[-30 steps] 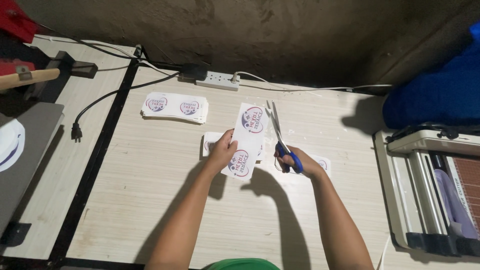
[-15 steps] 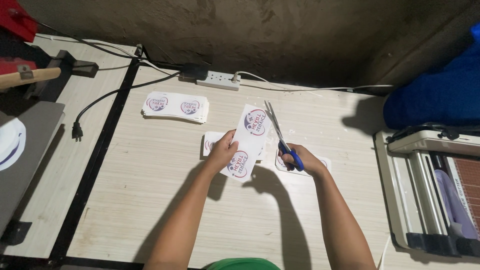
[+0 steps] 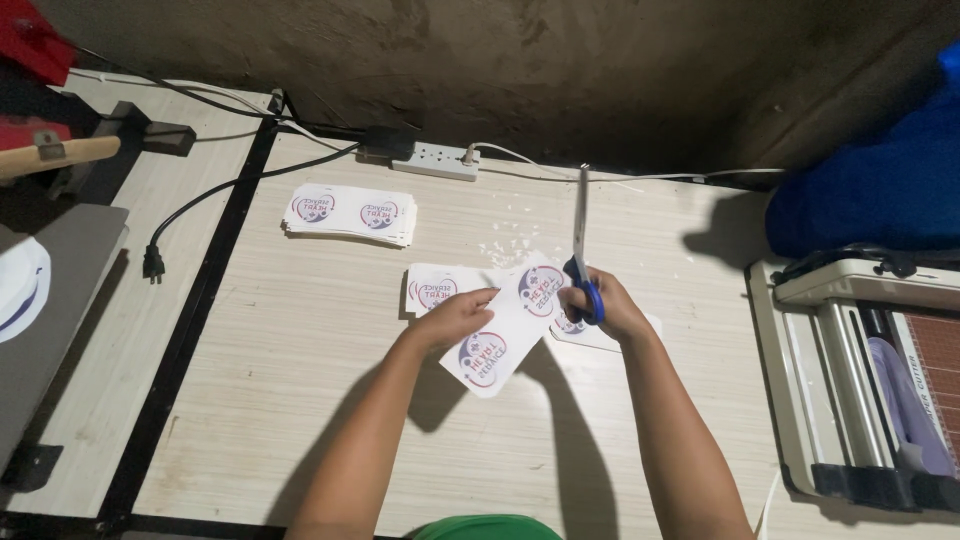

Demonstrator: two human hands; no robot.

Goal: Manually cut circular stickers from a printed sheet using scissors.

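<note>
**A:** What have you got there?

**B:** A printed sheet (image 3: 503, 335), white, with two round emblems on it. My left hand (image 3: 455, 318) holds it up off the bench (image 3: 300, 400), fingers pinching its left edge, so the paper hangs free and tilted toward the blades instead of lying flat.

**A:** And the other hand?

**B:** My right hand (image 3: 605, 305) has the blue-handled scissors (image 3: 582, 255). My fingers are curled through the handles and the blades stand nearly upright, tips pointing away from me, closed or almost closed as far as I can tell. They sit just at the sheet's upper right edge, beside the upper emblem, which I judge is where a cut would run.

**A:** What lies underneath?

**B:** A small pile of pieces (image 3: 435, 290) with the same emblem rests on the bench below the sheet, and another white piece (image 3: 610, 335) shows under my right wrist. Tiny white scraps (image 3: 505, 240) are scattered just beyond.

**A:** Farther out?

**B:** A neat stack of printed sheets (image 3: 350, 213) lies well apart to the upper left. A white power strip (image 3: 435, 160) sits along the back wall, a black cord (image 3: 200, 215) trailing left to a loose plug. At the right edge stands a paper trimmer (image 3: 860, 380), with blue fabric (image 3: 880, 190) behind it.
</note>
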